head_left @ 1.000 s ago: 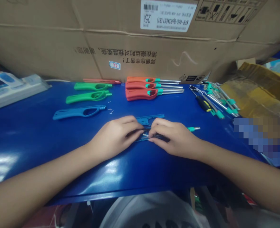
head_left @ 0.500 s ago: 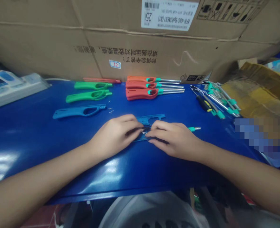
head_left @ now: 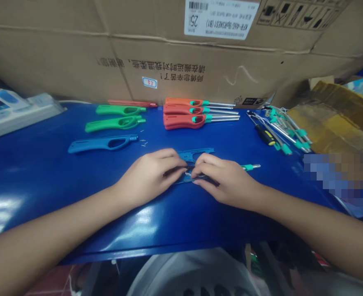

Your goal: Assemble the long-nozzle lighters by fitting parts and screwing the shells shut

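Curls the right hand (head_left: pixel 227 176) slightly tighter than before, by head view, over the blue casing half (head_left: pixel 186 179) on the bench (head_left: pixel 199 226). Pinches the casing with the left hand (head_left: pixel 153 170), covering its left end. Cannot tell whether the right hand grips the white wire (head_left: pixel 188 174), mostly hidden beneath.

Head-worn view, facing forward, angled down

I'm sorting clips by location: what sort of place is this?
Probably a small assembly or repair workbench, judging by the three red-and-orange plastic lighter-shaped tools with metal tubes, the open blue plastic shell half near the bare right hand, and the black-and-yellow screwdriver.
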{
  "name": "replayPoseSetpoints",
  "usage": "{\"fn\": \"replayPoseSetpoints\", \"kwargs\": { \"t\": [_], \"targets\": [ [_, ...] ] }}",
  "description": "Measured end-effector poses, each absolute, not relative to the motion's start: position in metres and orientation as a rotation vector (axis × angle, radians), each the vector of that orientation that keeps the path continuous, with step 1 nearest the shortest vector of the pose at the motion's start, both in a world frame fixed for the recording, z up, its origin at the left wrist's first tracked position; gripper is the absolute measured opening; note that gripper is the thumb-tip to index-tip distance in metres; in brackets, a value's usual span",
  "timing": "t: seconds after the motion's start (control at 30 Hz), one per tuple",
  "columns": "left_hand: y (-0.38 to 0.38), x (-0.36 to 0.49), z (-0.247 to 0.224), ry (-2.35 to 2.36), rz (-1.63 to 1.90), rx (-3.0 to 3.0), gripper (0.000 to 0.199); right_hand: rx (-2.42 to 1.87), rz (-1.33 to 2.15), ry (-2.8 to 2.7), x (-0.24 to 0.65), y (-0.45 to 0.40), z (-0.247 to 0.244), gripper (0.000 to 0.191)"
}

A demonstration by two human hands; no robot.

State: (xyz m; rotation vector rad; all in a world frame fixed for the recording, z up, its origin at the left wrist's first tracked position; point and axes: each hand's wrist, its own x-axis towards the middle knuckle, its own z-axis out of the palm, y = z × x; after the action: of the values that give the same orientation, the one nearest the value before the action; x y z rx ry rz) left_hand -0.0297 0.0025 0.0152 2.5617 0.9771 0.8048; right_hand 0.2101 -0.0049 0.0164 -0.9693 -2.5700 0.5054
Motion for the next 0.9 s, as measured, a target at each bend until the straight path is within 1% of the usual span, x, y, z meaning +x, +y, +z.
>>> {"fn": "replayPoseSetpoints", "kwargs": {
  "t": [0.37,0.5,0.6,0.67,0.9],
  "targets": [
    [0.002,-0.031,0.019,0.972,0.775,2.552,0.016,-1.019,0.811,-2.343,0.213,-0.002,0.025,0.002],
    [0.002,-0.032,0.018,0.962,0.773,2.556,0.016,-1.128,1.029,-2.203,0.217,0.002,0.029,0.003],
    [0.001,-0.031,0.017,0.961,0.781,2.551,0.015,-1.13,1.146,-2.145,0.218,0.003,0.03,0.006],
    [0.001,-0.03,0.017,0.979,0.784,2.532,0.014,-1.107,1.146,-2.161,0.218,0.004,0.03,0.005],
    [0.001,-0.026,0.017,1.038,0.787,2.463,0.013,-1.08,0.99,-2.264,0.216,0.003,0.028,0.003]
  ]
}}
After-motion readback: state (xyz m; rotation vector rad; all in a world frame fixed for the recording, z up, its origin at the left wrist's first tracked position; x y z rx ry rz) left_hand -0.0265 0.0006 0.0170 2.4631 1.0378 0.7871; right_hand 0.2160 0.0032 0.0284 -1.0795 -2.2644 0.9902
